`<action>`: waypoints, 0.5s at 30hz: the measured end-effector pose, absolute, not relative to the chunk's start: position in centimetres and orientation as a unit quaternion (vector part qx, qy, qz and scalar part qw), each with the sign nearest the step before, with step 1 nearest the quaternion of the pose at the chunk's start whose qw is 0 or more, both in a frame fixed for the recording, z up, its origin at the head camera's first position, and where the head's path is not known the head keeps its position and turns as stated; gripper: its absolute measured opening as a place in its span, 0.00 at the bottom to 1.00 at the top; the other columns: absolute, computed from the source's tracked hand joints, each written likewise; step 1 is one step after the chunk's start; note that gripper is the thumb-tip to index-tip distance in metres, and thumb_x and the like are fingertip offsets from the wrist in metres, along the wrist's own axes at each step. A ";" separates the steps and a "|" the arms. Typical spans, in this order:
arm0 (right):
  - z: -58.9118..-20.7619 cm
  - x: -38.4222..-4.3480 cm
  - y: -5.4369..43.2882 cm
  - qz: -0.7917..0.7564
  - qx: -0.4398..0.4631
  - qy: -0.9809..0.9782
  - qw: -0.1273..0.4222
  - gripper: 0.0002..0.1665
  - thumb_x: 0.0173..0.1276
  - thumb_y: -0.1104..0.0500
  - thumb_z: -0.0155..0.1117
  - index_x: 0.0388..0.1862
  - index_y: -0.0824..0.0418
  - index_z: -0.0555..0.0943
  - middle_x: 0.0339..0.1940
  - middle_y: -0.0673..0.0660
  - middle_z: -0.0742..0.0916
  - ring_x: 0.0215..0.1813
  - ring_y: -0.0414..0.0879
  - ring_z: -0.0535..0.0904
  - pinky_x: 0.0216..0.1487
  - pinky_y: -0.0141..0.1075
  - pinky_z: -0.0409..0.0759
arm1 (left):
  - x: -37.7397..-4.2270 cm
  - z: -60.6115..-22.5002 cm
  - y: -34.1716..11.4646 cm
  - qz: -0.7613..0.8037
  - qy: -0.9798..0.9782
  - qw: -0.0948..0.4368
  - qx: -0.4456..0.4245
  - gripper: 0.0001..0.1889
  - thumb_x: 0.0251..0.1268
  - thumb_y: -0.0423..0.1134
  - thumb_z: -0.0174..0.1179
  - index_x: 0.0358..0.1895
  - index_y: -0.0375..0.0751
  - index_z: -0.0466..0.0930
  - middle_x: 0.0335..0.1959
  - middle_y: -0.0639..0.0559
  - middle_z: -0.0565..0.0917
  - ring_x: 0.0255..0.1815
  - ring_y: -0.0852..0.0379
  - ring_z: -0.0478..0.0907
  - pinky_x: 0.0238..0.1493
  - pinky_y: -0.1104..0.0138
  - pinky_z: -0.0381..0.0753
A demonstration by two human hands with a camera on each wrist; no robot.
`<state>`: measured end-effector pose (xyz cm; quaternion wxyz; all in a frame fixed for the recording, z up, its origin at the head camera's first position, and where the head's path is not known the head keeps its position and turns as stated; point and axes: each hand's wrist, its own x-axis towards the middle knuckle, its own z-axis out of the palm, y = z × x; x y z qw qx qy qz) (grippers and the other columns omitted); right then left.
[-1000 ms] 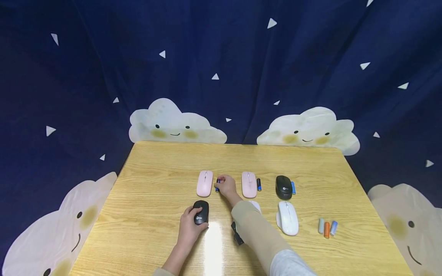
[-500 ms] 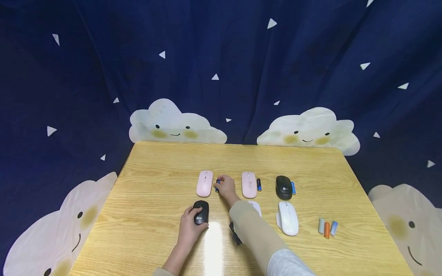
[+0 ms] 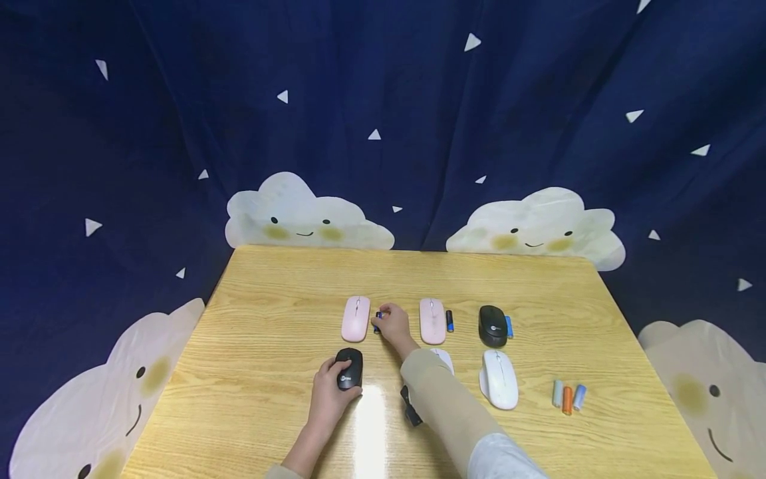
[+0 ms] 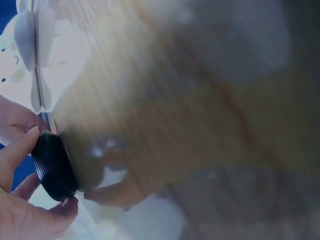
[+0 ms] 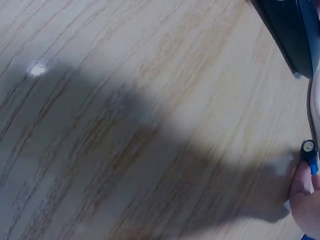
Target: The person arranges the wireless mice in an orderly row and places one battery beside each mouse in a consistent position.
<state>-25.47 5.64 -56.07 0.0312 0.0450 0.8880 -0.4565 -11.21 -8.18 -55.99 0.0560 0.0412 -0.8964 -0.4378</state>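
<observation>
In the head view my left hand [image 3: 328,392] grips a black computer mouse [image 3: 349,369] on the table, thumb on its near right side. The left wrist view shows fingers and thumb around the ribbed edge of this black mouse [image 4: 54,167]. Farther back, my right hand [image 3: 395,324] pinches a dark blue battery [image 3: 378,315] just right of a pink mouse [image 3: 356,319]. One round end of the battery [image 5: 309,146] shows above the fingertips in the right wrist view; fingers cover part of it. The battery appears to lie on or close to the tabletop.
A second pink mouse [image 3: 432,321] has a dark battery [image 3: 450,321] beside it. Right of a black mouse [image 3: 493,326] lies a blue battery [image 3: 509,326]. A white mouse [image 3: 500,379] stands nearer. My sleeve partly hides another white mouse [image 3: 443,357]. An orange battery [image 3: 567,400] lies between two paler ones.
</observation>
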 end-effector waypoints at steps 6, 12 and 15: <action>-55.4 -25.4 6.3 -0.454 0.045 0.889 0.043 0.22 0.56 0.62 0.64 0.50 0.69 0.74 0.34 0.63 0.82 0.37 0.53 0.78 0.38 0.41 0.76 | -11.3 -56.0 -8.1 -0.441 -0.895 0.058 0.035 0.27 0.33 0.31 0.74 0.46 0.33 0.80 0.53 0.31 0.72 0.52 0.32 0.69 0.50 0.48 0.71; -52.8 -24.7 8.3 -0.436 0.002 0.898 0.050 0.27 0.58 0.62 0.60 0.57 0.68 0.69 0.43 0.68 0.78 0.37 0.56 0.76 0.37 0.43 0.76 | -11.2 -55.9 -8.2 -0.443 -0.894 0.059 0.036 0.27 0.34 0.31 0.74 0.47 0.33 0.79 0.53 0.31 0.72 0.51 0.32 0.69 0.49 0.47 0.72; -51.3 -23.7 10.0 -0.400 -0.016 0.915 0.055 0.30 0.59 0.60 0.59 0.61 0.65 0.68 0.53 0.68 0.75 0.36 0.56 0.75 0.35 0.43 0.76 | -11.1 -56.0 -8.2 -0.442 -0.894 0.056 0.038 0.27 0.34 0.32 0.74 0.47 0.34 0.79 0.53 0.31 0.72 0.52 0.33 0.69 0.49 0.48 0.72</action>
